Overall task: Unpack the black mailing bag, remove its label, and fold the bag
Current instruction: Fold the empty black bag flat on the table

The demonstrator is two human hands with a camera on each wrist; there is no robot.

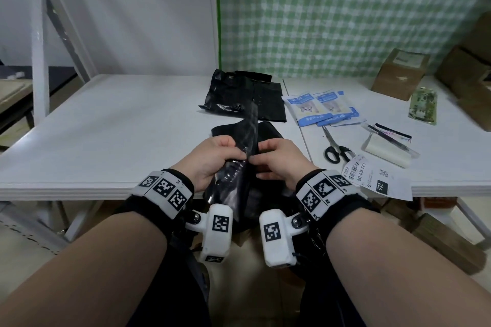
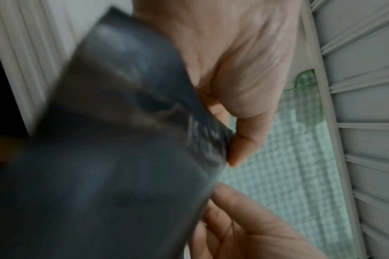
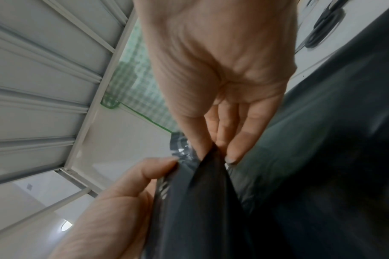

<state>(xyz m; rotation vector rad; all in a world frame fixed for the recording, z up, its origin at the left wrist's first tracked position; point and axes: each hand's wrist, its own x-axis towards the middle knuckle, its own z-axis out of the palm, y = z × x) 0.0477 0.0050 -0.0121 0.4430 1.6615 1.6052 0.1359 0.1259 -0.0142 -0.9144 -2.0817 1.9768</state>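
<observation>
Both hands hold a black mailing bag (image 1: 236, 180) at the table's front edge, part of it hanging below the table. My left hand (image 1: 215, 156) pinches the bag's shiny edge strip (image 2: 202, 136) between thumb and fingers. Close beside it, my right hand (image 1: 273, 159) pinches the same edge (image 3: 207, 168). A narrow black strip (image 1: 251, 130) stands up between the hands. A white shipping label (image 1: 377, 178) with barcodes lies on the table to the right of my right wrist. Both wrist views are blurred.
Other black bags (image 1: 244, 95) lie flat at the table's back middle. Blue-and-white packets (image 1: 321, 107), scissors (image 1: 337, 148), a small white packet with a pen (image 1: 388, 146), a green packet (image 1: 423, 106) and cardboard boxes (image 1: 401, 74) fill the right side. The white table (image 1: 106, 127) stretches left.
</observation>
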